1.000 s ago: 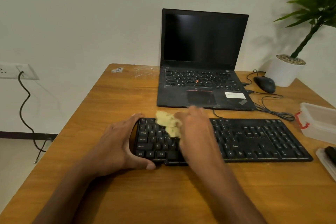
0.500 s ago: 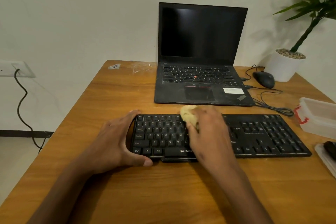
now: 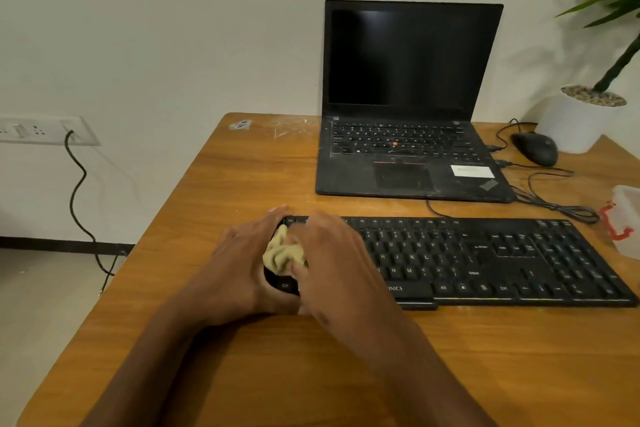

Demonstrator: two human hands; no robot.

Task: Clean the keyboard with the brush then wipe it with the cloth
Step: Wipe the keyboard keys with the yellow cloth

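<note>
Now wiping: right hand [image 3: 332, 253] pressing bunched cloth [image 3: 282, 255] onto keyboard [image 3: 485, 260] left end, left hand [image 3: 242, 263] gripping that end on surface [image 3: 242, 374]; next, sweeping rightward over remaining keys.

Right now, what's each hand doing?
Left hand: grips the left end of the keyboard.
Right hand: holds the cloth on the keys.

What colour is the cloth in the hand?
Pale yellow-beige; the cloth shows best in the head view, under the right hand.
</note>
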